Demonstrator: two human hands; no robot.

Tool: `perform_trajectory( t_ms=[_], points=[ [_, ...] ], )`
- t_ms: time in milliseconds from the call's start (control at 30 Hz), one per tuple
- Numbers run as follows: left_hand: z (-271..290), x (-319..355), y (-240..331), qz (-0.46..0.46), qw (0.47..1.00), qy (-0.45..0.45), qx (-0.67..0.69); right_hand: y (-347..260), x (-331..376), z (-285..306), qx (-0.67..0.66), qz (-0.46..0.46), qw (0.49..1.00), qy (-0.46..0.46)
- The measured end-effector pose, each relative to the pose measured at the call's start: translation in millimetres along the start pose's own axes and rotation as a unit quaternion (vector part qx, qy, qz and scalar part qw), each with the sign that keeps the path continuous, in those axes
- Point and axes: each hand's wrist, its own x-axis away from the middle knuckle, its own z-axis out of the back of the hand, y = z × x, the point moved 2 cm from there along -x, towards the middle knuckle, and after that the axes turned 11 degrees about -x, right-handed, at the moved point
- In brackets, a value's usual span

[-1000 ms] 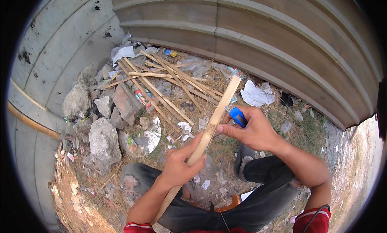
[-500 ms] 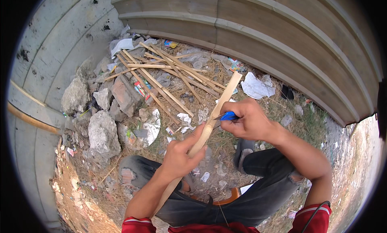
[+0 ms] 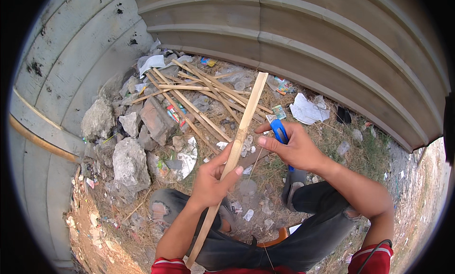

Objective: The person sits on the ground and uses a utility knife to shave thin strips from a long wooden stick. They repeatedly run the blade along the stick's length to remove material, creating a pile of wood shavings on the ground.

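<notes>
A long split bamboo strip (image 3: 247, 113) slants up and away from my lap, with a node about halfway along it. My left hand (image 3: 209, 181) is closed around its middle, thumb on the near side. Just right of the strip, my right hand (image 3: 298, 146) grips a blue-handled knife (image 3: 279, 131). The handle shows between its fingers. A brownish-grey flat piece (image 3: 254, 161) and a thin sliver show below that hand; whether the flat piece is the blade, I cannot tell. The knife's handle is apart from the strip.
Several bamboo strips (image 3: 199, 88) lie in a loose pile ahead. Broken rocks (image 3: 130, 162) are heaped at the left. A corrugated metal wall (image 3: 322, 41) closes the far side, and a pale panel wall (image 3: 71, 65) the left. Paper and plastic litter (image 3: 308, 109) covers the dry ground.
My right hand has drawn the knife off the strip to the right and turned it, so more of the blue handle shows. The strip's far end has swung left and stands steeper.
</notes>
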Motion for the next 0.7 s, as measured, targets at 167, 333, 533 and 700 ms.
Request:
perform_trajectory(
  t_ms=[167,333,533,700],
  points=[
    [-12.7,2.5,-1.6,-0.006,0.994,-0.069,0.086,5.8,-5.8,11.0,-0.172,-0.046,0.984,0.026],
    [-16.7,7.5,-14.3,-0.019,0.986,-0.106,0.127,1.7,-5.2,15.2,-0.178,-0.061,0.982,0.025],
    [-21.4,9.4,-9.2,-0.029,0.983,-0.141,0.110,4.9,-10.7,32.7,-0.179,-0.024,0.981,0.072],
    [-23.2,15.4,-14.2,-0.015,0.968,-0.245,0.062,0.1,-24.0,66.0,-0.280,0.053,0.944,0.168]
  ],
)
